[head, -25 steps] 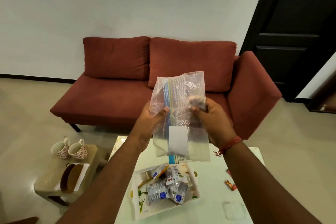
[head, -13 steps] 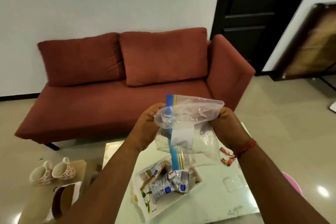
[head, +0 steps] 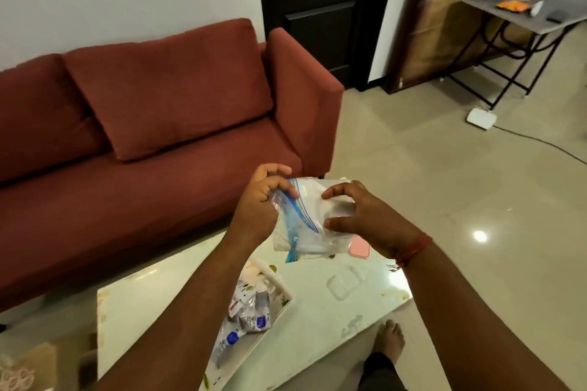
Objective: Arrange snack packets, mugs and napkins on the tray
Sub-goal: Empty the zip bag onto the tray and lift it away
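1. Both hands are up over the far side of the counter [head: 317, 311], working a clear zip bag [head: 305, 219] that looks empty and crumpled, its blue seal strip running down the middle.
2. The left hand [head: 257, 203] is clenched on the bag's left edge, fingers curled over the plastic. The right hand [head: 365, 216] has its fingers spread and bent, fingertips touching the bag's right side; it seems to press rather than pinch.
3. The snack packets [head: 247, 314], silvery with blue and red marks, already lie piled in the white tray [head: 279, 286] near the counter's left part, partly hidden under the left forearm.
4. No mugs or napkins show in this view, so I judge the task only partly done.
5. The step in hand looks like folding or flattening the emptied bag to get it out of the way. To do it well, press the air out toward the open seal, fold along the blue strip, and keep the left grip firm so the slick plastic does not spring open.
6. Set the bag down well apart from the tray, toward the right edge of the counter near the pink thing [head: 359, 247], so the tray stays free for what is left to bring.
7. Watch the forearm: it hangs just above the packets and could nudge them.
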`<state>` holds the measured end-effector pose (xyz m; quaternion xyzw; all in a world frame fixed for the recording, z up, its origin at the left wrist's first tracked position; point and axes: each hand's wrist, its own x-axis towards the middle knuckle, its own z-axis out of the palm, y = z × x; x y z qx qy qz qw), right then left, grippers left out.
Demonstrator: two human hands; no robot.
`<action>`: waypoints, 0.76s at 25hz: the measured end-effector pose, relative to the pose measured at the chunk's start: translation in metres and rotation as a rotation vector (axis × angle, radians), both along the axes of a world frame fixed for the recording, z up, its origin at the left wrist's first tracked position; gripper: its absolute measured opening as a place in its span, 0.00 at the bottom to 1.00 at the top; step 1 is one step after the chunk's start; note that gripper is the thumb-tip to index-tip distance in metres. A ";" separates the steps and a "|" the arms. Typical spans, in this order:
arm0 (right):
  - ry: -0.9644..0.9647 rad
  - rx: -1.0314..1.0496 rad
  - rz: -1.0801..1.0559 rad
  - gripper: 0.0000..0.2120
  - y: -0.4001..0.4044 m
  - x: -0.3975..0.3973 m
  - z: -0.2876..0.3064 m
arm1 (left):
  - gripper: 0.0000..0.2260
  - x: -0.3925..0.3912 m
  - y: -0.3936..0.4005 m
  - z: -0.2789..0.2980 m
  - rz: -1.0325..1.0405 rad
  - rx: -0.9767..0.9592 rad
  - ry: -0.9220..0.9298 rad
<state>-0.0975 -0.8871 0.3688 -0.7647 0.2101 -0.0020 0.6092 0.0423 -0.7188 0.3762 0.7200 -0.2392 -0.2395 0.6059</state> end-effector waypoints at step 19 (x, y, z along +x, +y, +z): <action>0.419 0.086 -0.765 0.39 -0.344 -0.147 -0.336 | 0.13 -0.155 -0.444 -0.318 -0.164 0.768 0.230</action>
